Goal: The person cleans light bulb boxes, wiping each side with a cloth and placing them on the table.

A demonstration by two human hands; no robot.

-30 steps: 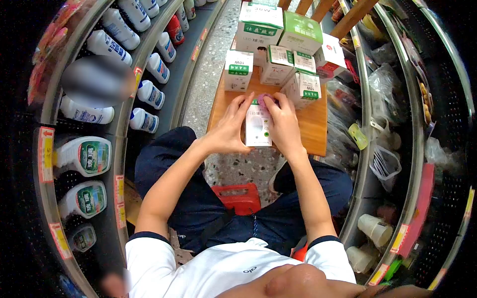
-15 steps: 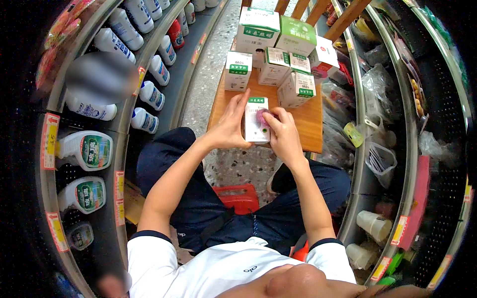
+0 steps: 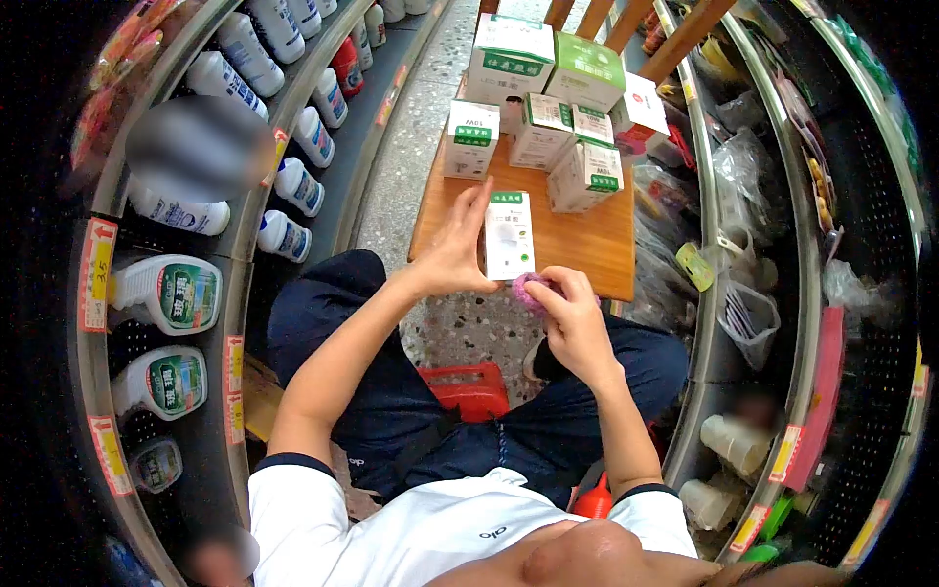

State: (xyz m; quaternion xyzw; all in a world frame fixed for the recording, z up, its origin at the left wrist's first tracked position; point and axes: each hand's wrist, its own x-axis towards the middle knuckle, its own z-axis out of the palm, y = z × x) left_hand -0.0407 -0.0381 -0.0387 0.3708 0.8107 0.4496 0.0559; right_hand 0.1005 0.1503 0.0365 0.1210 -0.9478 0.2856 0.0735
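A white box with a green top band [image 3: 509,235] lies near the front edge of the wooden surface [image 3: 450,210]. My left hand [image 3: 458,245] is wrapped round its left side, thumb at the lower edge and fingers at the upper left, holding it. Pinched in my right hand [image 3: 570,311] is a small purple cloth [image 3: 531,292], just beyond the box's lower right corner. Behind stand a small white-green box [image 3: 471,142], another at the right [image 3: 585,178] and a larger green-topped box [image 3: 585,70].
Shelves of white bottles [image 3: 284,235] and spray bottles [image 3: 181,293] line the left. On the right, shelves hold plastic bags and cups [image 3: 736,442]. Wooden slats [image 3: 685,39] rise behind the boxes. A red plastic object [image 3: 468,391] is between my legs.
My right hand has moved down and slightly right with the purple cloth, off the box's face to its lower edge. My left hand has stayed on the box.
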